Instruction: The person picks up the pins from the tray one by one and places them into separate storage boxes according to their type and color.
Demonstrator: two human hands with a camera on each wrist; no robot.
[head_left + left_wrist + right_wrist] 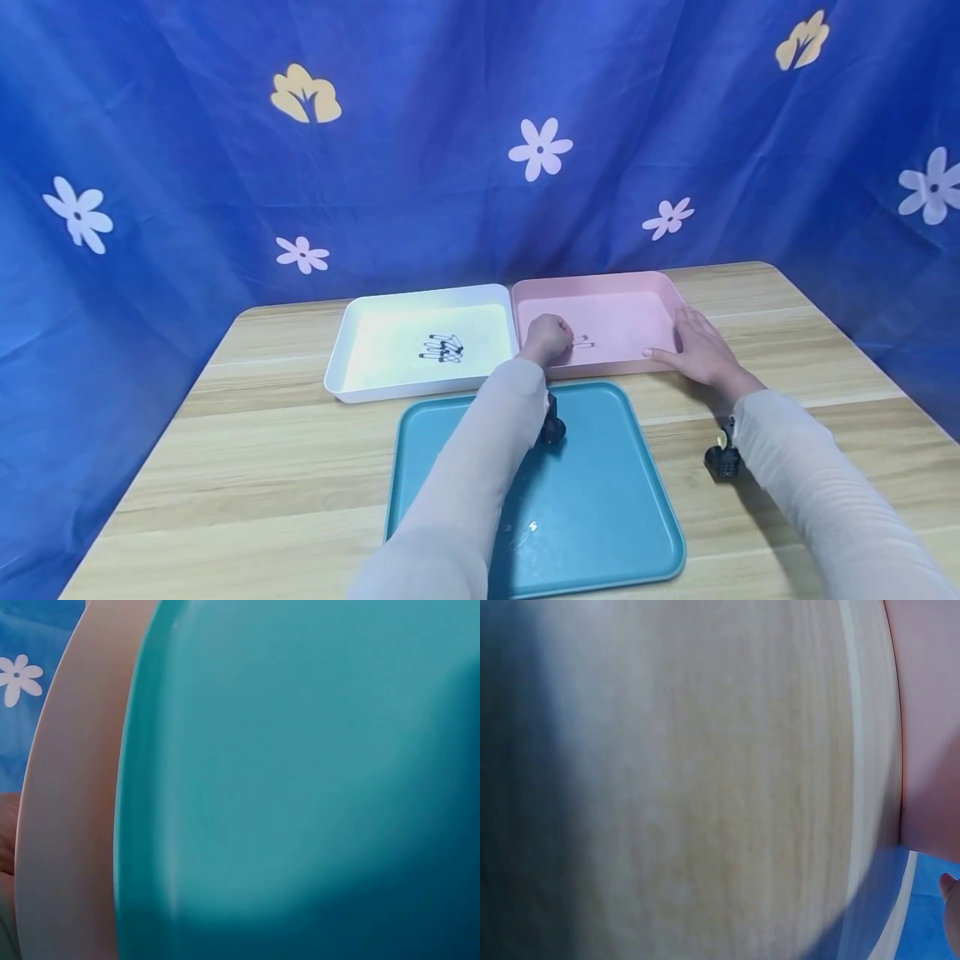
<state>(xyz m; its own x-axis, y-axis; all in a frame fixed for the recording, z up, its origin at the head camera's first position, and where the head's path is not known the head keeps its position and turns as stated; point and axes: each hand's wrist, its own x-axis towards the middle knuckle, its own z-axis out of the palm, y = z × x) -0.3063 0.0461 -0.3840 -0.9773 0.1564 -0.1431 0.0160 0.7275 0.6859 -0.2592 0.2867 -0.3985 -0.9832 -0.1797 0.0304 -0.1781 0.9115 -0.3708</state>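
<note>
My left hand (549, 337) is low inside the front left of the pink tray (626, 304), fingers curled. Whether it pinches anything is hidden. Just right of it lie a few thin wire pieces (583, 342) that look like safety pins. My right hand (701, 346) rests on the pink tray's right rim near the front corner, fingers extended and thumb over the edge. Several dark-ended safety pins (444, 348) lie in a heap in the white tray (390, 333). Small thin pieces with pale ends (525, 532) lie in the teal tray (600, 500).
The white and pink trays stand side by side at the back of the wooden table (277, 450), with the teal tray in front of them. My left forearm crosses over the teal tray. Behind the table hangs a blue curtain (420, 167) with flower prints.
</note>
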